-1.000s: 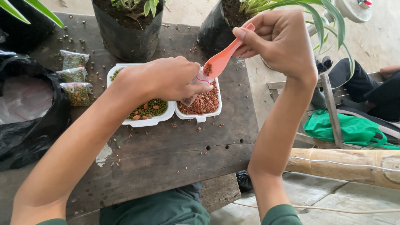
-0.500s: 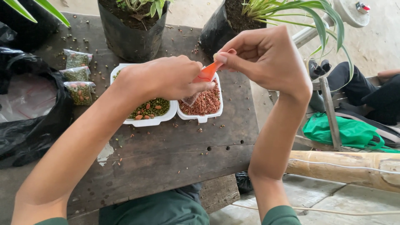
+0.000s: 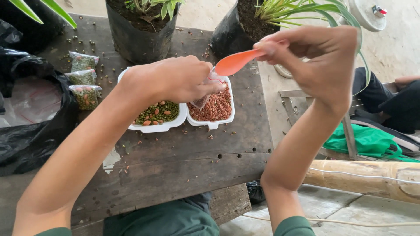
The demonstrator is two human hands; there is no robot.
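Note:
My left hand [image 3: 175, 79] hovers over a white two-part foam tray [image 3: 157, 127] and pinches a small clear plastic bag [image 3: 204, 98] that hangs above the right compartment. My right hand [image 3: 317, 61] holds an orange plastic spoon [image 3: 236, 62] by its handle, its bowl touching the mouth of the bag. The left compartment holds green beans mixed with a few tan ones [image 3: 159, 112]. The right compartment is filled with small reddish-brown grains [image 3: 216, 109].
Three small filled seed bags [image 3: 83, 78] lie at the table's left, next to a black plastic bag [image 3: 30, 126]. Two black potted plants [image 3: 140, 30] stand at the back of the dark wooden table [image 3: 183, 161]. Loose beans dot the boards. A bamboo pole [image 3: 372, 175] and green cloth [image 3: 367, 140] lie to the right.
My right hand has lowered and swung the orange spoon from a raised tilt down to the mouth of the small bag. My left hand has stayed over the tray.

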